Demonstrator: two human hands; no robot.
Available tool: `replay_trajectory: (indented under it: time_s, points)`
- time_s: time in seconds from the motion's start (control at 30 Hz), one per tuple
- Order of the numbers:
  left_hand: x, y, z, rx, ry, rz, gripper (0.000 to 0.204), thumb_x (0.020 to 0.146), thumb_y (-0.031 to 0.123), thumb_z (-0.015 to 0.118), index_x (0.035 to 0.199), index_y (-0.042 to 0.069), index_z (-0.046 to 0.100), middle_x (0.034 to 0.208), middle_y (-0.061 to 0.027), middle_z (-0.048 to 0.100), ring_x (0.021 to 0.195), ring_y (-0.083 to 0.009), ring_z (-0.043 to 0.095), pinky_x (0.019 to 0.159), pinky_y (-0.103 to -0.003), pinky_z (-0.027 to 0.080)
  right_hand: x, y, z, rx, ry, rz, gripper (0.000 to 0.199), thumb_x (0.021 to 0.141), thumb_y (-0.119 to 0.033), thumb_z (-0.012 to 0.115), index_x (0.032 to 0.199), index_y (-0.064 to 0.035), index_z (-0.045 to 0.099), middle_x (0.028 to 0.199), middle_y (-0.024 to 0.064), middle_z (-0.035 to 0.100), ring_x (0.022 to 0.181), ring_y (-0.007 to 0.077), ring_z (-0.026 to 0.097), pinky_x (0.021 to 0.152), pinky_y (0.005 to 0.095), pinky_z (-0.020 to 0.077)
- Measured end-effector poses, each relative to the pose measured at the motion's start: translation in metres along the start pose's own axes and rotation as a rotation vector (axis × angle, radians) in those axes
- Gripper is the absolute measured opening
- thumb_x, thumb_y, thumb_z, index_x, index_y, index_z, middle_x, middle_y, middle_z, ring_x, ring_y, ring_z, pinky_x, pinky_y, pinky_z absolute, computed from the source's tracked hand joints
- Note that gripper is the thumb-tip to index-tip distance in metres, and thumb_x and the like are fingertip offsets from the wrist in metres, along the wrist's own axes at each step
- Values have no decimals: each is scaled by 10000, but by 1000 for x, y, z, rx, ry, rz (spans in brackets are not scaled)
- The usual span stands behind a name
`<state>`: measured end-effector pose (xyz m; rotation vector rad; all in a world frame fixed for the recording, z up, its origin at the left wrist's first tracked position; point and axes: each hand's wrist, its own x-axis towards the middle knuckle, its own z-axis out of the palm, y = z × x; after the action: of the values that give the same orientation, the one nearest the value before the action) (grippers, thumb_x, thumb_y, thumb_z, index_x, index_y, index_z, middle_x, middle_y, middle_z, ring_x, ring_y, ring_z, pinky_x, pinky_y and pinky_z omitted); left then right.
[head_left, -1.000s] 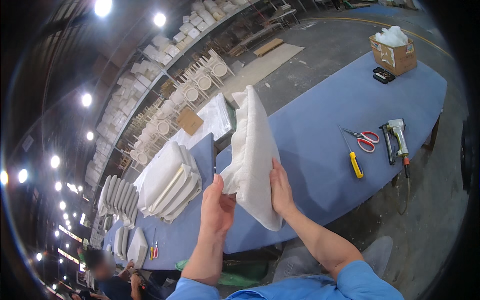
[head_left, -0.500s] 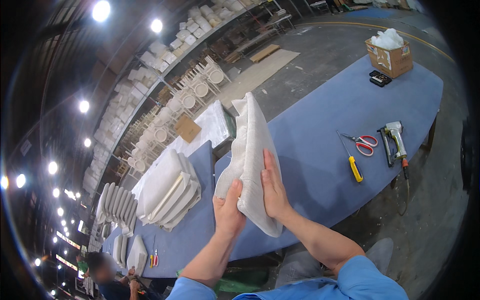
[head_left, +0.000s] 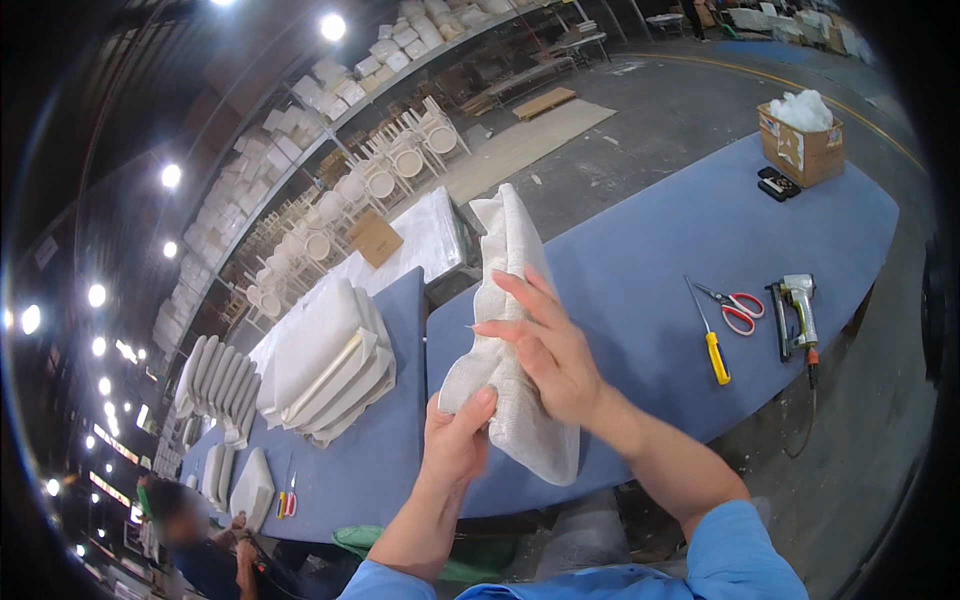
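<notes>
A pale grey fabric-covered seat pad point(head_left: 503, 362) stands on edge, tilted, above the blue table. Loose fabric with a wavy edge runs along its left side. My left hand point(head_left: 455, 440) grips the pad's lower left corner, thumb on the fabric and fingers behind it. Across the pad's narrow side lies my right hand point(head_left: 560, 365), open with its fingers stretched and spread over the fabric fold. To the right on the table are a yellow-handled screwdriver point(head_left: 717, 358), red-handled scissors point(head_left: 741, 314) and a staple gun point(head_left: 797, 310) with a hose.
A cardboard box point(head_left: 815, 155) of white stuffing stands at the table's far end, beside a small black case point(head_left: 778, 184). Stacked covered pads point(head_left: 325, 360) lie on the left table point(head_left: 408, 345). A co-worker point(head_left: 205, 545) works at lower left. Chair frames point(head_left: 380, 185) stand behind.
My right hand has shifted from lying flat on the pad's right face to its narrow left side, fingers now spread. The left hand keeps its grip. The view has turned slightly.
</notes>
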<state>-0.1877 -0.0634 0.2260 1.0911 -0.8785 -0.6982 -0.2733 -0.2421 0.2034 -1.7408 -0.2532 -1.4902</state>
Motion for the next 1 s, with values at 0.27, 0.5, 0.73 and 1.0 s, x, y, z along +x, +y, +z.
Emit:
replay_trajectory:
  time_s: [0.27, 0.5, 0.73, 1.0]
  points:
    - [-14, 43, 30, 1001, 349, 700, 446, 976, 187, 735, 1357, -15, 619, 1269, -156, 716, 1102, -238, 687, 1018, -372, 497, 35, 28, 17, -101, -108, -82, 256, 1007, -182, 558, 817, -85, 700, 1035, 65, 720, 1198, 339, 613, 1184, 503, 329]
    - [-13, 19, 32, 1175, 206, 360, 604, 961, 113, 670, 1518, -56, 510, 1402, -250, 670, 1266, -306, 687, 1055, -380, 514, 48, 39, 31, -130, -30, -75, 304, 995, -218, 638, 723, -103, 710, 803, 48, 691, 986, 271, 654, 1108, 511, 373]
    - [-8, 23, 33, 1040, 82, 319, 636, 965, 61, 628, 1565, -48, 449, 1434, -229, 649, 1276, -252, 661, 1068, -362, 500, 57, 50, 25, -112, 2, -59, 412, 1007, -213, 638, 606, -124, 666, 659, 35, 648, 763, 249, 647, 1030, 459, 405]
    - [-8, -1, 22, 536, 49, 312, 857, 898, -34, 574, 1673, -15, 210, 1703, -240, 323, 1524, -289, 412, 1230, -422, 361, 44, 19, 34, -75, 62, -189, 304, 954, -221, 706, 686, -82, 664, 673, 69, 634, 741, 286, 615, 887, 429, 450]
